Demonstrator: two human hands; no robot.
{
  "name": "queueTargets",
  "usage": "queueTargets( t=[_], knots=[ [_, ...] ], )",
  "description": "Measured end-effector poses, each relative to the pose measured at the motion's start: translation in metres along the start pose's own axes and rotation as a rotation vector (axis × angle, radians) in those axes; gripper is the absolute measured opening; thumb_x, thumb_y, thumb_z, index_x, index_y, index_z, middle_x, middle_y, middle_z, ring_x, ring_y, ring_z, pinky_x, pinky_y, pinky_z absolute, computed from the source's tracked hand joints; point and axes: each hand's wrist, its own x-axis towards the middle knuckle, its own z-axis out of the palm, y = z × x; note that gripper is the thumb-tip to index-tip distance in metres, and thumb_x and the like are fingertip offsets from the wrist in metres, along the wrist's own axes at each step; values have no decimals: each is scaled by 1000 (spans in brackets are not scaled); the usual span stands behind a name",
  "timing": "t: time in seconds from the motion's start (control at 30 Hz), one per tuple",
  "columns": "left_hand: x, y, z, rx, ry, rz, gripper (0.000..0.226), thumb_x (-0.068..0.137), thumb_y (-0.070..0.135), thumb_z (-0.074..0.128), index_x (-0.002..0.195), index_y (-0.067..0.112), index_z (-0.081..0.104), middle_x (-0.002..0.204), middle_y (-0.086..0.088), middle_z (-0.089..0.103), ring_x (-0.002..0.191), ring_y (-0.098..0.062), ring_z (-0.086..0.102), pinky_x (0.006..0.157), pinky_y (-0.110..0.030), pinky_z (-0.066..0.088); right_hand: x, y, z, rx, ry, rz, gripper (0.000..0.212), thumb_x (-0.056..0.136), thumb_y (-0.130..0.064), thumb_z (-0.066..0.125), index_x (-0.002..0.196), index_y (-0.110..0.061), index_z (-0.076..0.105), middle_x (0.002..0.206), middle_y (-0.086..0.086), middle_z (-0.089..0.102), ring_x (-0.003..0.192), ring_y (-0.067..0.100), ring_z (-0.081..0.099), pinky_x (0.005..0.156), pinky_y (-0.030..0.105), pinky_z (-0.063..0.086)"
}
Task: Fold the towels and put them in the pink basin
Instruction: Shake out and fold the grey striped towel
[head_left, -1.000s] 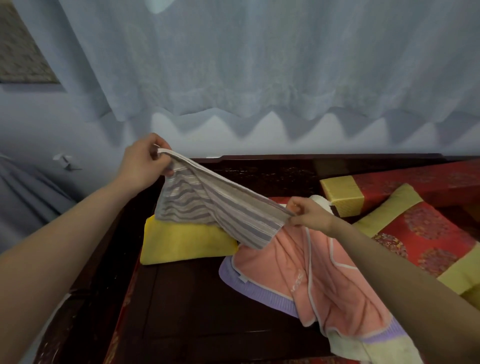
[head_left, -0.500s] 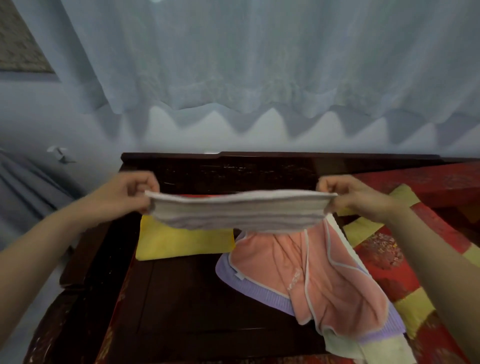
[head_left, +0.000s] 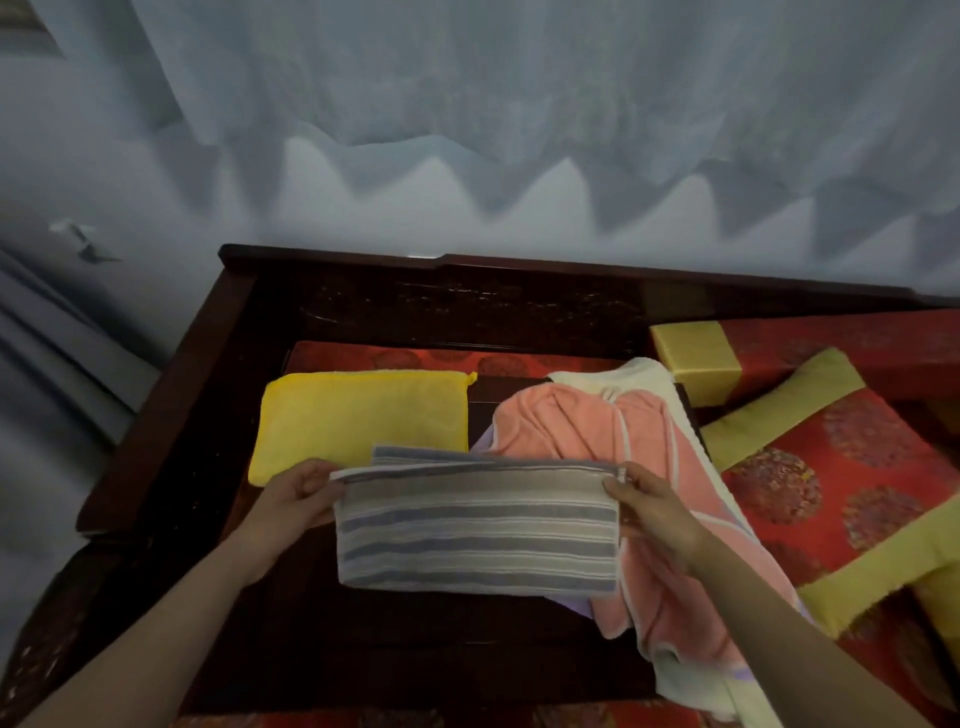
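A grey-and-blue striped towel (head_left: 478, 535), folded into a long rectangle, hangs low over the dark wooden table (head_left: 363, 649). My left hand (head_left: 296, 496) grips its upper left corner and my right hand (head_left: 649, 506) grips its upper right corner. Behind it on the left lies a folded yellow towel (head_left: 363, 415). To the right, a crumpled pink towel (head_left: 571, 431) lies on top of a cream towel (head_left: 691, 680) and a purple one, which is mostly hidden. No pink basin is in view.
The table's raised dark wooden back rail (head_left: 467, 291) runs along a pale curtain (head_left: 519, 104). Red-and-gold cushions (head_left: 841, 467) sit to the right of the towels.
Both hands have lowered the striped towel from chest height toward the table, bringing it nearer to me. It now hangs as a flat folded rectangle instead of being stretched edge-on.
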Motion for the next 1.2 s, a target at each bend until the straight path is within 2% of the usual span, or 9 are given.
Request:
queueTargets(
  t=[0.17,0.3,0.43,0.53,0.63,0.8,0.9,1.07,1.2],
  knots=[
    [38,-3,26,147,140,82,13,91,11,61,102,6,60,95,-8,65,93,-29,63,74,-40,56,26,25,14,-373,247,-111,16,94,-15,55,79,-20,52,73,1,59,73,22,54,62,30,38],
    [49,-13,37,321,274,-5,35,82,29,73,100,6,56,98,-6,59,88,-22,54,73,-34,41,28,33,18,-477,390,-87,10,89,-18,62,89,-17,52,82,5,60,81,26,57,69,29,33],
    [46,-28,33,269,99,-286,55,72,37,80,104,6,48,99,-7,57,86,-21,55,62,-30,42,27,30,23,-436,340,-5,33,75,-23,79,93,-21,51,79,-14,55,71,7,53,64,24,38],
    [46,-33,34,120,-15,-385,48,70,30,83,101,3,59,104,-11,65,85,-21,63,65,-31,50,35,33,23,-341,320,89,43,64,-18,87,97,-12,60,86,-2,66,73,7,60,59,18,43],
    [39,-27,39,19,-92,-273,23,78,23,77,97,17,66,102,-6,70,86,-19,68,64,-26,52,41,37,22,-276,334,130,35,65,-8,84,96,-4,68,82,5,71,70,15,63,60,24,47],
    [16,-4,32,0,-166,6,31,91,29,60,122,31,55,114,5,68,99,-10,67,80,-30,56,20,24,28,-545,397,-259,8,83,-31,68,81,-27,61,71,-8,65,69,13,61,58,19,40],
    [8,21,9,-21,-112,92,24,92,26,59,116,29,57,106,5,71,93,-10,69,70,-27,57,3,-5,44,-436,335,-357,10,92,-24,58,85,-28,52,69,-3,61,64,7,57,57,17,42],
    [37,48,-60,-17,104,78,12,89,27,62,100,20,60,89,-5,72,75,-20,71,63,-31,53,43,-66,91,-340,254,-403,5,93,-21,58,89,-23,57,80,-2,62,70,4,55,62,16,44],
    [75,29,-92,-28,194,-30,16,89,29,63,97,16,58,99,-14,68,81,-28,66,66,-35,52,107,-84,144,-381,200,-310,11,92,-22,57,98,-12,56,81,-5,60,73,11,55,63,25,43]
  ],
)
